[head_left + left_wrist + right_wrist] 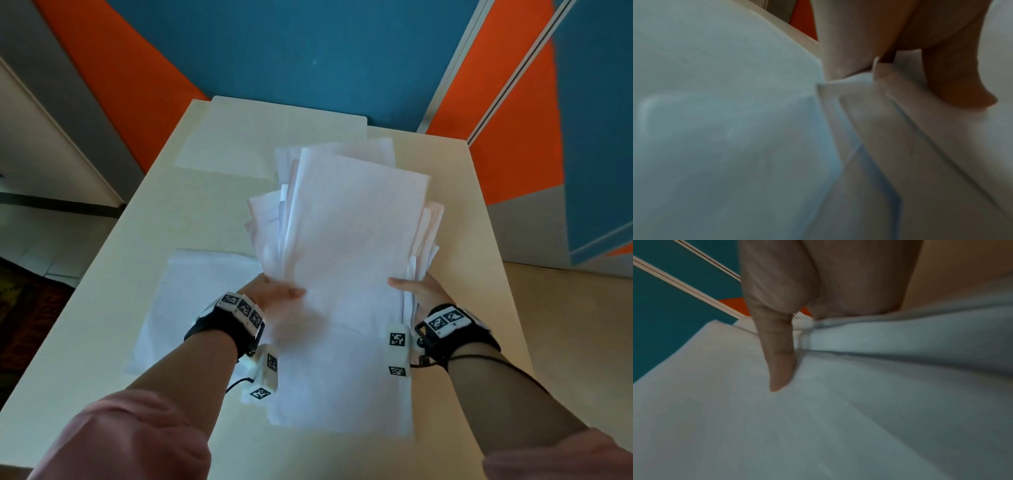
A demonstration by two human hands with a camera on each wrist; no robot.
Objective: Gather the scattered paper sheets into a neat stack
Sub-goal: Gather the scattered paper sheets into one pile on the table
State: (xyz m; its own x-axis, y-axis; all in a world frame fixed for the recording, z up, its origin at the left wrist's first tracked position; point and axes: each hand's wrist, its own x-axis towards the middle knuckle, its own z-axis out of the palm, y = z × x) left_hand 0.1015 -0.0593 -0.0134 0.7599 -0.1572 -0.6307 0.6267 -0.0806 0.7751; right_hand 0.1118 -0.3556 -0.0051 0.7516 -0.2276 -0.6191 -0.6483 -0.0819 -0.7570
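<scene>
Both hands, left hand (274,291) and right hand (419,289), pinch the uneven bundle (352,222); loose sheets (191,301) on the table (102,308) remain ungathered.

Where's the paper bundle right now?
Head view: the paper bundle is centre-table, gripped between the left hand and right hand, above loose sheets on the table.

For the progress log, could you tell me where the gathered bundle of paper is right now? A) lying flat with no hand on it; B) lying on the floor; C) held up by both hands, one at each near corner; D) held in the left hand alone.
C: the left hand and the right hand each grip a near corner of the bundle of paper, raised over the table.
</scene>
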